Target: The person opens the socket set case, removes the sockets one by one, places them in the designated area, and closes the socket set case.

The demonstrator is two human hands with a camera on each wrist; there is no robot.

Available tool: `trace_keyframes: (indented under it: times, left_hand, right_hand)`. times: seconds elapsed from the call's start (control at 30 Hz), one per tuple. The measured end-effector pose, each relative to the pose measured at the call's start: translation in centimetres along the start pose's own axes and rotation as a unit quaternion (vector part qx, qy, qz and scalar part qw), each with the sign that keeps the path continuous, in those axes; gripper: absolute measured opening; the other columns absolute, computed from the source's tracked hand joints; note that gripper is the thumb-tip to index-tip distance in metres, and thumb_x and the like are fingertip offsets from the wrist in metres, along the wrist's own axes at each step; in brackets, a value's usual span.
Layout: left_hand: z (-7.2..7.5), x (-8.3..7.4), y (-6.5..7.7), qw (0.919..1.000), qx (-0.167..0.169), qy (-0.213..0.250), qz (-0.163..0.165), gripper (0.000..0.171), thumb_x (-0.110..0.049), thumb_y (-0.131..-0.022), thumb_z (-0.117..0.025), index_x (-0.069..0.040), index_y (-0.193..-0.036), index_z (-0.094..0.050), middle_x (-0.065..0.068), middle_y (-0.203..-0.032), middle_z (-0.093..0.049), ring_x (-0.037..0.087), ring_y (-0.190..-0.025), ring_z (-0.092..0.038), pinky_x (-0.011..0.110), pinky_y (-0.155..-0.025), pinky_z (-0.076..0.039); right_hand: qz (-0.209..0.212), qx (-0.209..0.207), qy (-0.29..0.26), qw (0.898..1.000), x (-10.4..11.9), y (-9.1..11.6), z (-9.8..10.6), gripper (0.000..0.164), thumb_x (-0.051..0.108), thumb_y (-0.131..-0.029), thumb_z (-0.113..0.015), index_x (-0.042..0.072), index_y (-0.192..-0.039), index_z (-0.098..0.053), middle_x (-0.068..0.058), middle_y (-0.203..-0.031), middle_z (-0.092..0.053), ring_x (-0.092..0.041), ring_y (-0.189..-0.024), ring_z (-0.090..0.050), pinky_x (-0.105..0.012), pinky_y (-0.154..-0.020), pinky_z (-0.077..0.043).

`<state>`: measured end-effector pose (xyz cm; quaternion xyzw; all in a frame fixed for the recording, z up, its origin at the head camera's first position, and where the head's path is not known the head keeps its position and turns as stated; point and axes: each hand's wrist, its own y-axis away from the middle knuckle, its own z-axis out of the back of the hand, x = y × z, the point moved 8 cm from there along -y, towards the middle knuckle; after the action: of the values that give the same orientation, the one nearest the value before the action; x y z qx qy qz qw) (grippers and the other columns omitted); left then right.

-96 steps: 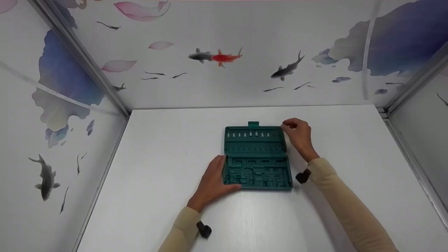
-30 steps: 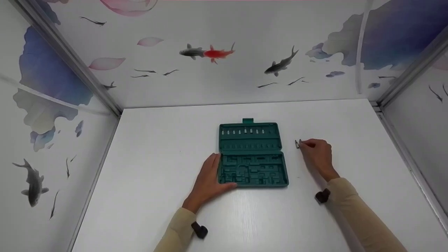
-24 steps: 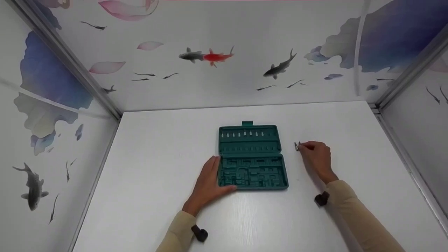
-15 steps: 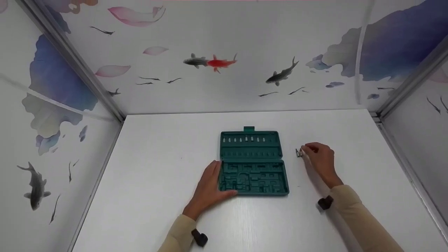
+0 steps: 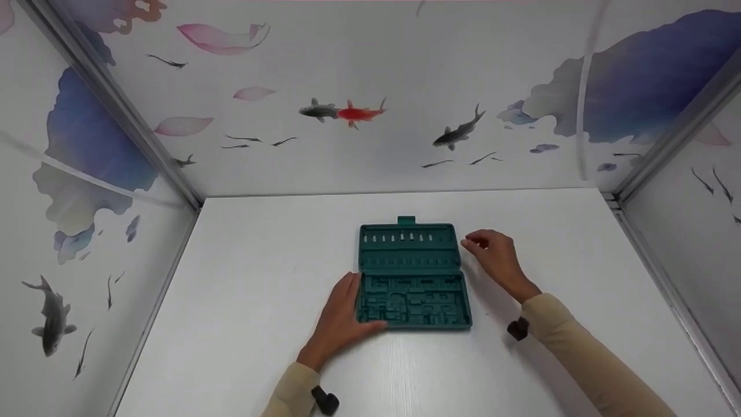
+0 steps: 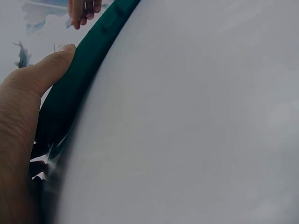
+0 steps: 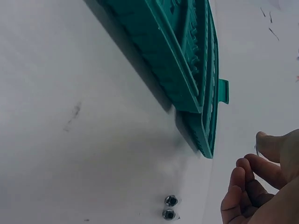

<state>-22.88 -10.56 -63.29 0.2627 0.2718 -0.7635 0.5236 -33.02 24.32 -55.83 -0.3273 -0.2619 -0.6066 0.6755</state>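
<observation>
A green plastic tool case (image 5: 414,329) lies opened flat on the white table, its moulded lower tray nearer me. Several small silvery bits (image 5: 392,238) stand in a row in the far half. My left hand (image 5: 338,324) holds the near left corner, with the thumb along the front edge and the fingers at the left side. Beside the lid's right edge hovers my right hand (image 5: 492,255), pinching a tiny thin piece (image 7: 256,150) between thumb and forefinger; its kind is too small to tell. Two small metal pieces with round ends (image 7: 171,200) are on the table below that hand.
The case's latch (image 5: 406,220) sticks out at the far edge. Printed wall panels (image 5: 399,69) enclose the white table (image 5: 260,278) at the back and both sides. A faint dark smudge (image 7: 74,114) marks the tabletop right of the case.
My right hand was at the small metal pieces right of the case half a second ago. It has moved left to the lid's right edge. The left hand keeps its hold.
</observation>
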Motion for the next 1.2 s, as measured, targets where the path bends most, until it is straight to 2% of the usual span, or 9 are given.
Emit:
trace_keyframes:
  times: [0.17, 0.5, 0.67, 1.03, 1.2]
  left_hand:
    - [0.1, -0.2, 0.2, 1.0, 0.004, -0.004, 0.002, 0.129, -0.076, -0.086, -0.081, -0.004, -0.175, -0.023, 0.014, -0.179, -0.027, 0.031, -0.165, -0.027, 0.053, -0.132, -0.029]
    - [0.0, -0.3, 0.2, 1.0, 0.0, 0.004, -0.005, 0.127, -0.074, -0.085, -0.083, -0.005, -0.175, -0.025, 0.012, -0.178, -0.03, 0.03, -0.163, -0.03, 0.054, -0.131, -0.032]
    - [0.2, -0.3, 0.1, 1.0, -0.001, -0.005, -0.004, 0.126, -0.075, -0.086, -0.082, -0.002, -0.174, -0.027, 0.013, -0.177, -0.032, 0.031, -0.162, -0.031, 0.054, -0.13, -0.033]
    - [0.1, -0.3, 0.2, 0.9999, 0.005, -0.01, -0.008, 0.128, -0.076, -0.086, -0.08, -0.002, -0.174, -0.025, 0.015, -0.179, -0.029, 0.031, -0.163, -0.029, 0.054, -0.131, -0.031]
    - [0.2, -0.2, 0.2, 0.9998, 0.0, -0.013, -0.015, 0.127, -0.075, -0.087, -0.081, -0.002, -0.174, -0.025, 0.014, -0.178, -0.03, 0.031, -0.163, -0.03, 0.054, -0.13, -0.033]
  right_hand:
    - [0.029, 0.016, -0.002, 0.999, 1.1, -0.5, -1.8, 0.025, 0.012, -0.107, -0.074, -0.006, -0.125, -0.078, -0.019, -0.114, -0.076, -0.031, -0.1, -0.064, -0.041, -0.088, -0.055]
    - [0.033, 0.059, -0.013, 0.998, 1.9, -1.8, -4.7, 0.031, 0.012, -0.108, -0.073, -0.008, -0.132, -0.072, -0.022, -0.124, -0.072, -0.034, -0.111, -0.067, -0.056, -0.1, -0.058]
    - [0.051, 0.062, -0.004, 0.997, 2.2, -2.8, -5.8, 0.027, 0.01, -0.107, -0.073, -0.009, -0.127, -0.075, -0.024, -0.122, -0.073, -0.037, -0.112, -0.068, -0.058, -0.1, -0.056]
    - [0.044, 0.067, 0.025, 0.996, 2.4, -4.2, -7.3, 0.024, 0.005, -0.108, -0.069, -0.012, -0.124, -0.076, -0.028, -0.121, -0.073, -0.043, -0.114, -0.069, -0.062, -0.101, -0.056]
    - [0.043, 0.086, 0.047, 0.994, 2.9, -4.8, -7.6, 0.02, 0.003, -0.107, -0.067, -0.01, -0.117, -0.08, -0.026, -0.112, -0.077, -0.039, -0.101, -0.072, -0.06, -0.092, -0.059]
